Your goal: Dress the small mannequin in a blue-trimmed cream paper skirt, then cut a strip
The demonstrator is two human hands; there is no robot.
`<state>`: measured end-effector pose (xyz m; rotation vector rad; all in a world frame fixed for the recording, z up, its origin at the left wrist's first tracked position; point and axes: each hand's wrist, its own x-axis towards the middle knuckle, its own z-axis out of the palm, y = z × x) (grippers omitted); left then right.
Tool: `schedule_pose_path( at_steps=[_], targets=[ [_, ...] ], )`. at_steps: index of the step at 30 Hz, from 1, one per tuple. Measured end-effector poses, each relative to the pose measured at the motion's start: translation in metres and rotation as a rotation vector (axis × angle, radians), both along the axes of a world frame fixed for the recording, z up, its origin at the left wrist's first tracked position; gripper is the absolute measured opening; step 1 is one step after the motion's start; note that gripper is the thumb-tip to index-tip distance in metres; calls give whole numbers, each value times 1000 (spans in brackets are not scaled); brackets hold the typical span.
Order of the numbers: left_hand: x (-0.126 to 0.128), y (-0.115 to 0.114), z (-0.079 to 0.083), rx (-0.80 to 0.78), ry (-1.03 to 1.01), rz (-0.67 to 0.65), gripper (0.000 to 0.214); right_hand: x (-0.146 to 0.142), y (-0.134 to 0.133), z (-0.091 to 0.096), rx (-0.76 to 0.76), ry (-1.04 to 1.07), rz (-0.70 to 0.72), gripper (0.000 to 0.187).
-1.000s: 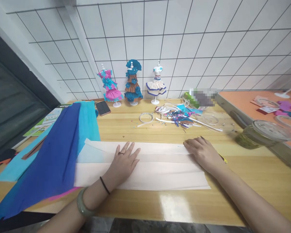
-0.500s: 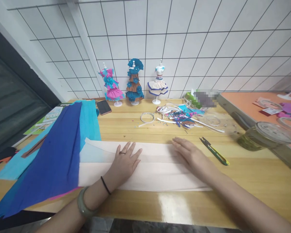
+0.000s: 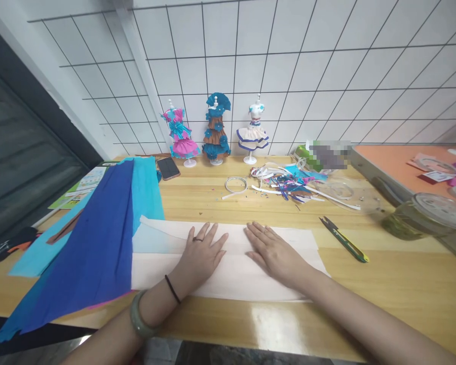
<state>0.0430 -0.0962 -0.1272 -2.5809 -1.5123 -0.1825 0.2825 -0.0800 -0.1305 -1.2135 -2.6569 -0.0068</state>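
A pale pinkish-white sheet of crepe paper (image 3: 228, 281), folded lengthwise, lies across the wooden table in front of me. My left hand (image 3: 203, 253) rests flat on its middle with the fingers spread. To the right, my right hand (image 3: 271, 252) lies flat on the same sheet, fingers stretched out. Both hands hold nothing. At the left, dark blue crepe paper (image 3: 87, 248) and light blue crepe paper (image 3: 146, 185) meet the sheet's left end. Right of the sheet lies a pair of yellow-green thread snips (image 3: 344, 239).
Three small dress forms in paper dresses, pink (image 3: 184, 144), teal and brown (image 3: 216, 132), white (image 3: 254, 134), stand by the tiled wall. A phone (image 3: 168, 168), a coil of white strip (image 3: 235, 185), scraps (image 3: 289, 177) and a lidded jar (image 3: 421, 215) are on the table.
My right hand has slid left along the pale sheet, nearer my left hand, and uncovered its right end. My left hand stays in place on the sheet. The view has shifted slightly.
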Motion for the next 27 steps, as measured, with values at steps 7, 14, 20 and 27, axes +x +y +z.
schedule_pose_path(
  at_steps=[7,14,20,27],
  targets=[
    [1,0,2,-8,6,3,39,22,-8,-5,40,-36,-99,52],
    [1,0,1,-8,20,0,40,4,-12,0,5,10,9,50],
    [0,0,1,-3,9,-1,40,48,-17,-11,56,11,-126,51],
    [-10,1,-4,-3,-10,50,51,85,-28,-24,90,-25,-305,55]
  ],
)
